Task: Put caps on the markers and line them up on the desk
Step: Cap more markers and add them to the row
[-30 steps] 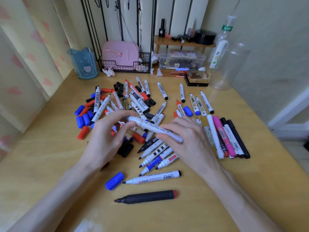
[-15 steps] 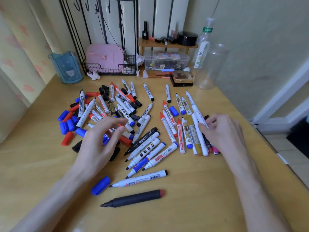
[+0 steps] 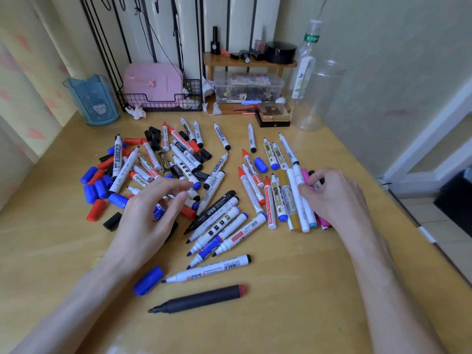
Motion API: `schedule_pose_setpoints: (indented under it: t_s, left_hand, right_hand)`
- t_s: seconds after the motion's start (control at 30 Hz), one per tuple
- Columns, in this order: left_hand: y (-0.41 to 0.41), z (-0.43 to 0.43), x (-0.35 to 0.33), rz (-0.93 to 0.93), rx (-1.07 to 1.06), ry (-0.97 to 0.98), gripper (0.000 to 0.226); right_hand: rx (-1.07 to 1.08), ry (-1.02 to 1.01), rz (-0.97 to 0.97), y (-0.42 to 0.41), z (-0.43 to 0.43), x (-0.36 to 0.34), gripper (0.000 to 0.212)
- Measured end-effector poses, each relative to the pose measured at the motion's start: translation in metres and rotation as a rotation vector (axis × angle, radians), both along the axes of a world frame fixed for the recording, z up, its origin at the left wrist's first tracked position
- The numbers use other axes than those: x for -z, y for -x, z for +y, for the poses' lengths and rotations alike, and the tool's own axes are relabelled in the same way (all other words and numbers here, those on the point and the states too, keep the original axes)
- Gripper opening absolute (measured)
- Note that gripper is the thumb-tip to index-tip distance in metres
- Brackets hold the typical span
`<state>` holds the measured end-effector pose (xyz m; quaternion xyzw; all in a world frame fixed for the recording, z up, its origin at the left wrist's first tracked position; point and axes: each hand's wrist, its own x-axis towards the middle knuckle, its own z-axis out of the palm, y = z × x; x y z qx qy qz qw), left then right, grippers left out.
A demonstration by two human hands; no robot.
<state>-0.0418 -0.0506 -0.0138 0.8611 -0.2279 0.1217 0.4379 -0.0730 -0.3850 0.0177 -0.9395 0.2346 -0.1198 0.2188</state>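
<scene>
Markers [image 3: 178, 159] lie in a loose heap on the far left half of the wooden desk [image 3: 281, 323], most of them uncapped, in white, black, red and blue. A second group of markers [image 3: 286, 198] lies side by side in a rough row to the right of the heap, tips pointing to the far side.

The left hand [image 3: 148, 221] is over the near edge of the heap, palm down, fingers relaxed and slightly spread, holding nothing. The right hand [image 3: 337, 198] is at the right end of the row. Its fingers are curled, and their tips are down on a pink marker [image 3: 305, 175] and a black one beside it. Whether they pinch either one, I cannot tell.

At the far edge stand a blue bin [image 3: 92, 100] on the left, a pink case [image 3: 153, 83] in a wire rack, a small wooden shelf [image 3: 250, 63] and a clear jar [image 3: 316, 95] on the right.

Nearest the viewer lies a black marker [image 3: 199, 298], uncapped, with a white marker [image 3: 207, 269] just beyond it and a blue cap [image 3: 148, 280] at their left. More loose caps [image 3: 95, 186], blue, red and black, sit at the left edge of the heap.
</scene>
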Motion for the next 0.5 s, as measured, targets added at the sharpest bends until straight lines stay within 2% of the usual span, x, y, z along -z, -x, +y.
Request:
schedule_pose_setpoints:
  t_s: [0.23, 0.33, 0.5]
  left_hand:
    - [-0.001, 0.001, 0.000, -0.006, -0.002, -0.013, 0.022]
    - [-0.001, 0.001, 0.000, -0.013, -0.001, -0.007, 0.021]
    - [0.001, 0.001, 0.000, -0.021, 0.011, -0.010, 0.022]
  right_hand:
    - [-0.004, 0.053, -0.053, -0.003, 0.000, 0.006, 0.017]
    - [-0.054, 0.108, -0.145, -0.005, -0.006, 0.010, 0.021]
    - [-0.153, 0.080, -0.146, -0.009, 0.003, 0.015, 0.028]
